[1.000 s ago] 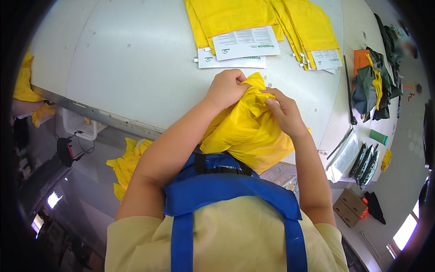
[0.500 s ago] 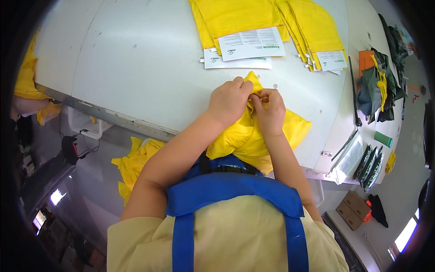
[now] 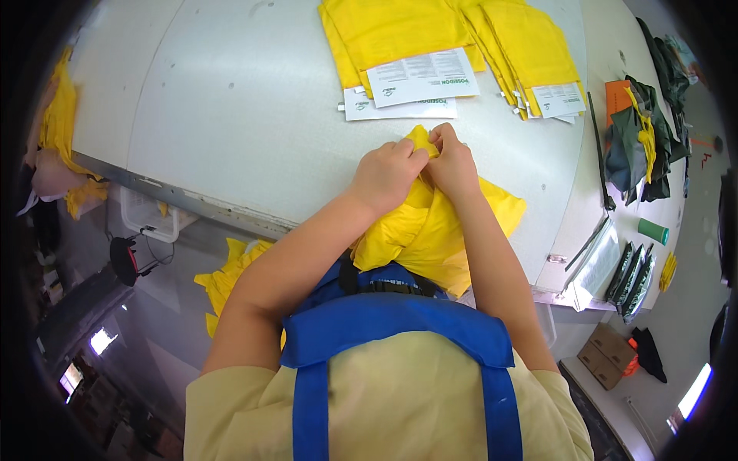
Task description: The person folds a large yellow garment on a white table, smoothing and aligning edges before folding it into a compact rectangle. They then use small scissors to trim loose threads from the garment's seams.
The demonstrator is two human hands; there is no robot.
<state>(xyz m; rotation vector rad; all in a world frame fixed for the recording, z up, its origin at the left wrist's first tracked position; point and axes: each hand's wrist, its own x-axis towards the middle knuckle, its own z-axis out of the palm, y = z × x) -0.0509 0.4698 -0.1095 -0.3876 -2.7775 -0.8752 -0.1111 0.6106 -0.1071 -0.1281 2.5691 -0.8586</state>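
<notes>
A bunched yellow garment lies over the table's near edge, right in front of my body. My left hand grips its gathered upper part, fingers curled into the cloth. Close beside it, my right hand pinches the same fabric near the peak that sticks up between the two hands. The fingertips are partly hidden, so a small part between them cannot be made out. One flap of the garment spreads to the right, beneath my right forearm.
Folded yellow garments with white printed cards lie at the table's far side. On the right are dark green garments, a green roll and dark packets. More yellow cloth hangs below the edge at left.
My right hand has moved slightly up, from below the cloth's peak to beside it. My left hand keeps its hold, and the view has shifted a little.
</notes>
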